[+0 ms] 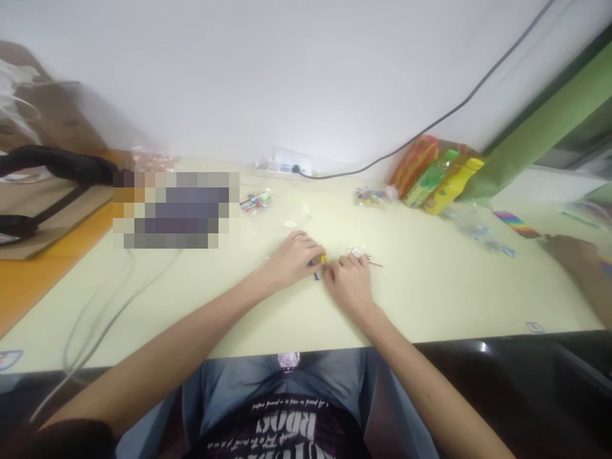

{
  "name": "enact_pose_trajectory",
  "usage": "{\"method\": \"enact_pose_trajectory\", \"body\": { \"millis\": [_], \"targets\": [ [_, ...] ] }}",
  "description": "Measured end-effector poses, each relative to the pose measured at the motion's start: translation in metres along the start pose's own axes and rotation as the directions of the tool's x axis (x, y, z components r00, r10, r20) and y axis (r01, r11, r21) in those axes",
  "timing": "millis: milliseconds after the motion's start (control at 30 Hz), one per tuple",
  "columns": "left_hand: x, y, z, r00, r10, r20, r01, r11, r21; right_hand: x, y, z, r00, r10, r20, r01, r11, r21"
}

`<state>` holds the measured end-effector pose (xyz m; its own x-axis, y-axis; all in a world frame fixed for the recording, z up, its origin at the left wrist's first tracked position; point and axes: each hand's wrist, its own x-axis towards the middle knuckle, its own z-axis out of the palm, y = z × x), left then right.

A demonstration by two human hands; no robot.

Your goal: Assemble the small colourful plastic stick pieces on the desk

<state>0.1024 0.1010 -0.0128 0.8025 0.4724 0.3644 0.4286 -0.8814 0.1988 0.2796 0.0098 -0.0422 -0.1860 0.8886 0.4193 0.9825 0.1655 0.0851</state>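
My left hand (297, 258) is over the pale table, its fingers pinched on a small yellow-and-blue piece (324, 259) too small to name. Close beside it, my right hand (350, 278) has curled fingers whose tips meet near that piece; whatever they grip is hidden. A little blue bit (316, 276) shows just below the left fingertips. Beyond the right knuckles lie some small white pieces (357, 250) and a thin reddish stick (375, 263).
Bags of colourful small parts (257, 201) lie at the back. A green bottle (433, 178) and a yellow bottle (454, 186) rest at the back right. A grey cable (421, 135) crosses the wall. Another person's hand (571, 254) is at far right, near a rainbow-striped item (516, 224).
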Motion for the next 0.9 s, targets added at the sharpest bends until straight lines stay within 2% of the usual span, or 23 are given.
{"method": "enact_pose_trajectory", "body": {
  "millis": [133, 200, 267, 333, 467, 633, 767, 833, 900],
  "targets": [
    [-0.008, -0.005, -0.003, 1.000, -0.001, 0.021, 0.002, 0.999, -0.048, -0.002, 0.011, -0.008, 0.995, 0.044, -0.088, -0.028, 0.985, 0.172],
    [-0.011, -0.006, -0.004, 1.000, 0.013, 0.010, -0.013, 0.997, -0.076, -0.003, 0.027, -0.015, 0.984, 0.108, -0.139, -0.066, 0.959, 0.277],
    [-0.013, -0.007, -0.004, 0.999, 0.038, -0.009, -0.039, 0.995, -0.087, -0.003, 0.049, -0.022, 0.967, 0.190, -0.170, -0.131, 0.942, 0.308],
    [-0.014, -0.008, -0.005, 0.998, 0.055, -0.032, -0.058, 0.994, -0.090, -0.001, 0.072, -0.026, 0.972, 0.200, -0.125, -0.160, 0.948, 0.273],
    [-0.016, -0.008, -0.005, 0.993, 0.044, -0.113, -0.057, 0.992, -0.111, 0.005, 0.100, -0.023, 0.993, 0.096, 0.066, -0.110, 0.960, 0.258],
    [-0.018, -0.003, -0.006, 0.976, 0.010, -0.219, -0.043, 0.988, -0.150, 0.013, 0.098, -0.011, 0.985, 0.081, 0.153, -0.125, 0.942, 0.310],
    [-0.019, 0.001, -0.006, 0.961, -0.010, -0.278, -0.041, 0.984, -0.175, 0.023, 0.094, -0.008, 0.984, 0.114, 0.134, -0.160, 0.900, 0.406],
    [-0.019, 0.002, -0.006, 0.954, -0.017, -0.299, -0.038, 0.983, -0.177, 0.029, 0.094, -0.008, 0.982, 0.163, 0.092, -0.187, 0.849, 0.494],
    [-0.019, 0.002, -0.006, 0.947, -0.036, -0.319, -0.023, 0.984, -0.179, 0.035, 0.094, -0.007, 0.972, 0.224, 0.066, -0.217, 0.762, 0.610]
  ]
}}
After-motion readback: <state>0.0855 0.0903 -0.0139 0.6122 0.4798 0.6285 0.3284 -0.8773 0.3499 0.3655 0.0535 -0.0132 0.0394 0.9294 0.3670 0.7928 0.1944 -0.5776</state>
